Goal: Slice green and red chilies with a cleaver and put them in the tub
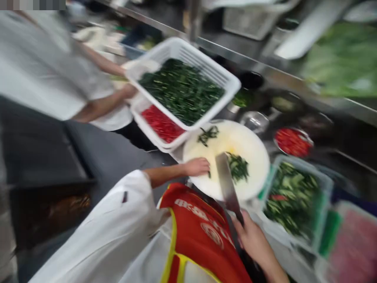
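Note:
My right hand (253, 237) is wrapped around the dark handle of a kitchen knife (225, 177). Its broad blade points away from me over a round white cutting board (200, 188), beside a small pile of chopped green leaves (239, 168). At the board's left side is my left hand (198, 167), fingers together and slightly curled; a tiny green piece shows at the fingertips, but blur hides what they hold. More green pieces (207, 135) lie at the board's far left.
At left, another person (97, 94) holds a white basket (232, 84) of cut greens, partly above a basket of red strips (161, 124). On the right stand a bowl of cut red pieces (293, 142), a metal bowl (255, 122) and a clear tub of greens (294, 196).

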The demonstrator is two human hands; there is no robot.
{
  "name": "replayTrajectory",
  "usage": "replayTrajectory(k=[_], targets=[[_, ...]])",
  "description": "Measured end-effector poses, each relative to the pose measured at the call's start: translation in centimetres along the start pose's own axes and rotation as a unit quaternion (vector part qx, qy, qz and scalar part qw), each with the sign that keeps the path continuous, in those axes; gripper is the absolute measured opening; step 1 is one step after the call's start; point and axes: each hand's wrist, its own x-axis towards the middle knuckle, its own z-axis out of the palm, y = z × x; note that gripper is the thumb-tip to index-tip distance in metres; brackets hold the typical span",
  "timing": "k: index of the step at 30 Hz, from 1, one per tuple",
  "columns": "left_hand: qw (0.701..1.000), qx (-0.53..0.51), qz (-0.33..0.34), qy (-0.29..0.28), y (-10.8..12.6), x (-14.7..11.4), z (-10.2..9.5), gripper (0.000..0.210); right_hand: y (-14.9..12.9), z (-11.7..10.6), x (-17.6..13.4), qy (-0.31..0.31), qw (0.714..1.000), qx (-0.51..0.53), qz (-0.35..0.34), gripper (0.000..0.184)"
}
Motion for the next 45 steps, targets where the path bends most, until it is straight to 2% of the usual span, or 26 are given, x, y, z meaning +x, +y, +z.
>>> replayTrajectory(k=[1, 4, 7, 11, 15, 21, 23, 27, 30, 32, 34, 37, 39, 40, 42, 45], targets=[[1.0, -0.002, 0.007, 0.007, -0.6, 0.2, 0.0, 0.026, 0.3, -0.1, -0.4, -0.008, 0.999, 0.033, 0.036, 0.036], [1.0, -0.001, 0.01, 0.011, -1.9, 0.7, 0.3, 0.033, 0.6, -1.6, -0.8, -0.025, 0.994, 0.076, 0.081, 0.035], [1.0, -0.01, -0.019, -0.007, -1.4, 0.7, 0.4, 0.036, -0.1, -2.8, -1.3, -0.029, 0.995, 0.061, 0.078, 0.032], [0.998, -0.023, -0.053, -0.025, -0.7, 0.8, 0.0, 0.039, -0.8, -2.2, -1.3, -0.049, 0.997, 0.024, 0.049, 0.027], [0.998, -0.03, -0.055, -0.031, -1.0, 0.8, -0.1, 0.041, -0.5, -1.1, -0.3, -0.05, 0.998, 0.021, 0.038, 0.027], [0.997, -0.037, -0.05, -0.044, -1.3, 0.7, 0.3, 0.044, 0.5, -1.8, -0.3, -0.067, 0.995, 0.043, 0.054, 0.024], [0.997, -0.042, -0.047, -0.047, -1.5, 0.8, 0.3, 0.044, 0.5, -1.2, 0.4, -0.061, 0.995, 0.066, 0.054, 0.023], [0.996, -0.058, -0.04, -0.051, -1.7, 1.0, 0.2, 0.041, -0.2, 1.9, 3.7, -0.011, 0.993, 0.1, 0.057, 0.019], [0.997, -0.056, -0.024, -0.055, -1.6, 1.0, 0.0, 0.039, 0.0, 3.0, 5.4, -0.017, 0.982, 0.179, 0.065, 0.02], [0.997, -0.06, -0.015, -0.038, -1.4, 0.8, 0.0, 0.037, 0.7, 2.8, 5.2, -0.013, 0.973, 0.22, 0.064, 0.02], [0.997, -0.064, -0.033, 0.002, -1.5, 0.7, -0.2, 0.035, 1.6, 2.2, 4.2, 0.009, 0.967, 0.247, 0.068, 0.021], [0.986, -0.046, -0.118, 0.105, -2.3, 1.3, -1.3, 0.028, 2.6, 1.6, 1.9, 0.043, 0.953, 0.287, 0.085, 0.023], [0.969, -0.017, -0.182, 0.169, -3.3, 2.3, -2.6, 0.024, 2.8, 1.6, 0.5, 0.041, 0.951, 0.289, 0.096, 0.025], [0.961, -0.001, -0.207, 0.183, -3.8, 2.9, -3.4, 0.023, 2.8, 1.7, 0.0, 0.033, 0.956, 0.277, 0.094, 0.026], [0.957, 0.033, -0.239, 0.159, -4.9, 4.1, -4.8, 0.026, 2.7, 1.9, -0.7, 0.014, 0.972, 0.227, 0.063, 0.025], [0.962, 0.098, -0.253, 0.038, -5.9, 5.6, -6.0, 0.032, 2.4, 2.3, -0.7, -0.017, 0.988, 0.149, -0.027, 0.023]])
